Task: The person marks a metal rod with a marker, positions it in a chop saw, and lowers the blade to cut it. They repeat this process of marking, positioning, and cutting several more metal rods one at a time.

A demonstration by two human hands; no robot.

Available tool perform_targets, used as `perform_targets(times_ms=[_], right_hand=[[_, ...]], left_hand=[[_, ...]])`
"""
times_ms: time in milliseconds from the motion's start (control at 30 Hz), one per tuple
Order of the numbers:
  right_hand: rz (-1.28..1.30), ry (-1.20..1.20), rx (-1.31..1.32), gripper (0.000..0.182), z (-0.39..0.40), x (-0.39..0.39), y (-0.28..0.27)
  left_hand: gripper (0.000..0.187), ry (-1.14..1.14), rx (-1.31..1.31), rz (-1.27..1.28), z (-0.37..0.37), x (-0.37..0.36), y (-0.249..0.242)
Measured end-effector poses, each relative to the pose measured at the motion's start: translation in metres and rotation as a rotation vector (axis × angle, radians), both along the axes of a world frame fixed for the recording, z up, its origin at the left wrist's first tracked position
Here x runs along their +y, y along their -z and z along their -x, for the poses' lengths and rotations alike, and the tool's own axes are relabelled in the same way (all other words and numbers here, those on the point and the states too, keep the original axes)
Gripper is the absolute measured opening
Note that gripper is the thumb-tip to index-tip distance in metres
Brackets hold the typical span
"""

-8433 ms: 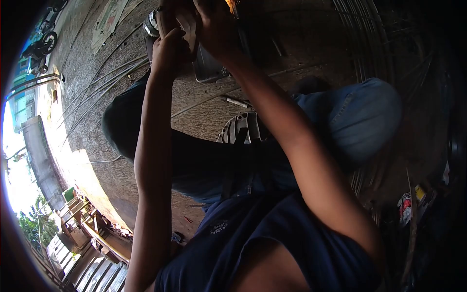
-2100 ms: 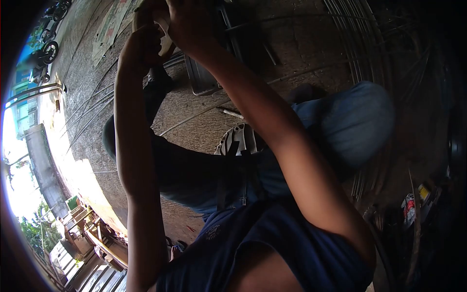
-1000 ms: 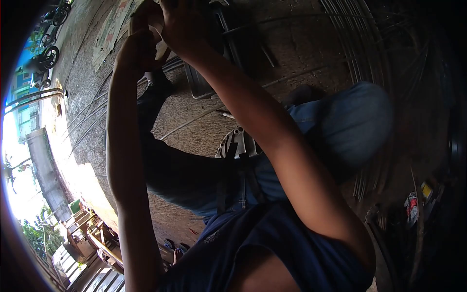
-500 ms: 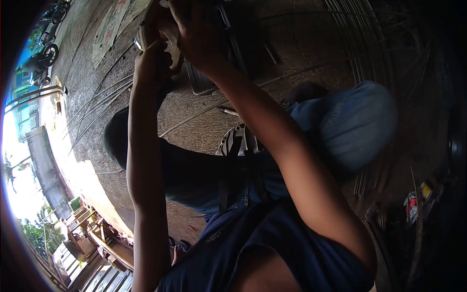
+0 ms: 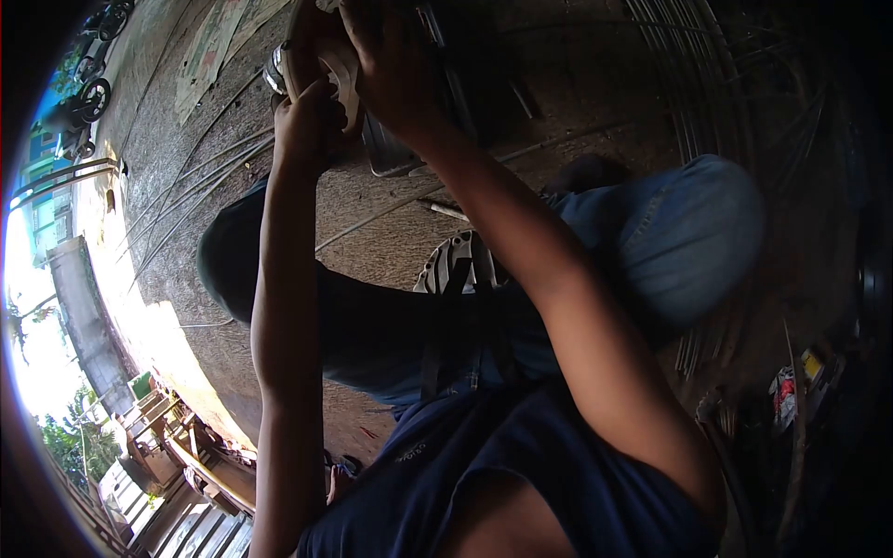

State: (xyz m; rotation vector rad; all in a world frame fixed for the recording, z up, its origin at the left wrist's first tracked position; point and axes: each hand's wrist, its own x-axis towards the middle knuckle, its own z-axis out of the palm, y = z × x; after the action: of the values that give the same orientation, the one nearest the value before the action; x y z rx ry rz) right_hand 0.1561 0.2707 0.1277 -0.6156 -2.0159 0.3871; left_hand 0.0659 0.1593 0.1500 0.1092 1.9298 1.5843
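At the top edge of the head view, my left hand (image 5: 312, 126) is closed round the lower end of a curved part (image 5: 342, 79) with a reddish-brown outer band and a pale scalloped inner edge. A round silver piece (image 5: 274, 70) shows at its left side. My right hand (image 5: 395, 79) grips the part's right side, its fingers bent toward the upper frame edge, where they are partly cut off. I cannot tell exactly what the part is. Below the hands, a dark tray-like case (image 5: 391, 163) with a metallic rim lies on the floor.
A ribbed, shiny metal piece (image 5: 456, 265) lies between my bent legs. Thin rods (image 5: 200, 191) cross the rough floor at left, and a bundle of long rods (image 5: 674, 79) lies at right. Motorcycles (image 5: 93, 102) stand at far left, above a wooden frame (image 5: 177, 437).
Both hands and the curved part have shifted slightly right and down in the view. The hold on the part looks the same.
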Motion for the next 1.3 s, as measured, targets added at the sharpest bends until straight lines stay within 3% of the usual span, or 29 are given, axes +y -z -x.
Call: perform_targets(times_ms=[767,833,967,1033,1067,1133,1167,1233,1267,1300], right_hand=[[0.099,-0.094,0.047,0.054,0.003,0.001,0.017],[-0.381,0.200,-0.050,0.054,0.010,0.008,0.029],[-0.391,0.219,-0.058,0.055,0.009,0.005,0.034],[0.005,-0.047,0.048,0.055,-0.007,-0.002,0.009],[0.005,-0.046,0.049,0.055,-0.005,0.000,0.011],[-0.282,0.109,-0.069,0.055,-0.001,0.005,0.019],[-0.283,0.111,-0.070,0.055,-0.003,0.002,0.017],[0.082,-0.089,-0.045,0.055,-0.007,-0.006,0.013],[0.081,-0.089,-0.046,0.055,-0.003,-0.004,0.018],[-0.132,0.056,-0.095,0.055,0.002,0.000,0.027]], left_hand=[[0.008,0.011,-0.007,-0.101,-0.009,-0.006,0.012],[0.008,0.014,-0.003,-0.110,-0.010,-0.006,0.013],[0.008,0.097,0.096,-0.085,-0.009,-0.008,0.015],[0.009,0.051,0.038,-0.073,-0.010,-0.007,0.015],[0.011,0.005,-0.019,-0.061,-0.011,-0.006,0.012],[0.012,0.001,-0.021,-0.052,-0.014,-0.006,0.009],[0.014,-0.005,-0.025,-0.043,-0.015,-0.006,0.008],[0.010,0.064,0.060,-0.037,-0.008,-0.008,0.015],[0.010,0.132,0.145,-0.032,-0.006,-0.009,0.018],[0.010,0.131,0.143,-0.032,-0.006,-0.010,0.019]])
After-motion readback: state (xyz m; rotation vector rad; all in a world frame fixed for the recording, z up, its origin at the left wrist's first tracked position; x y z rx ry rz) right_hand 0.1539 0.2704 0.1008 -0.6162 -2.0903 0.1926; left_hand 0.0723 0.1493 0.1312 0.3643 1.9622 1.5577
